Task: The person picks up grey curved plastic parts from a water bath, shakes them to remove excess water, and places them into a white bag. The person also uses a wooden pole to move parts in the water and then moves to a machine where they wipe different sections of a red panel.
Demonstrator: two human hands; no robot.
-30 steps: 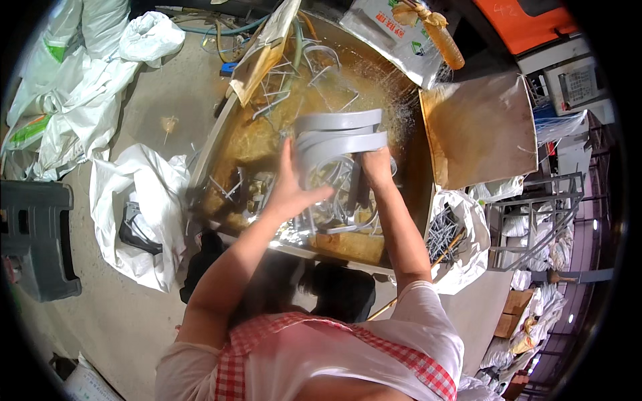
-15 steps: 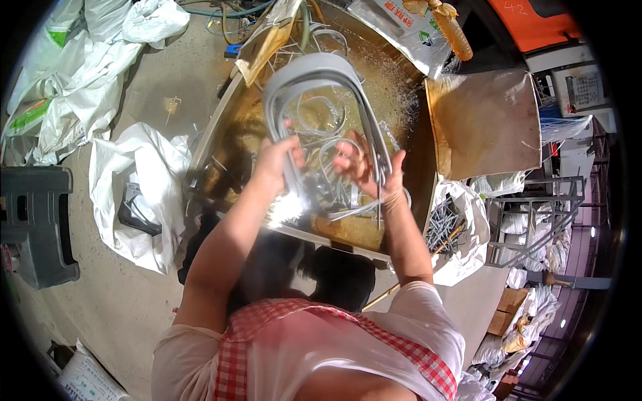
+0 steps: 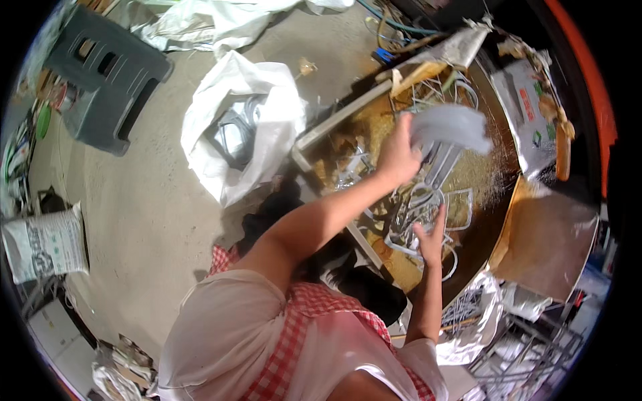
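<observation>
My left hand (image 3: 399, 158) is closed around one side of a bundle of grey curved strips (image 3: 452, 128), blurred by motion, held up over a shallow bin (image 3: 370, 246). Lower down, my right hand (image 3: 431, 239) has its thumb and fingers apart and grips nothing that I can see. It is near the loose grey hoops and frames (image 3: 459, 208) heaped on the bin's yellowish floor. Whether its fingertips touch any of them, I cannot tell.
Left of the bin stands an open white sack (image 3: 204, 134) with grey curved parts (image 3: 235, 134) inside. A dark grey step stool (image 3: 127, 70) is at the far left. Cardboard (image 3: 545, 234) leans at the bin's right, above a bag of thin metal pieces (image 3: 461, 311).
My view and body have turned left, so the bin shows further right. The strip bundle, held between both hands before, is now in my left hand, with my right hand apart from it.
</observation>
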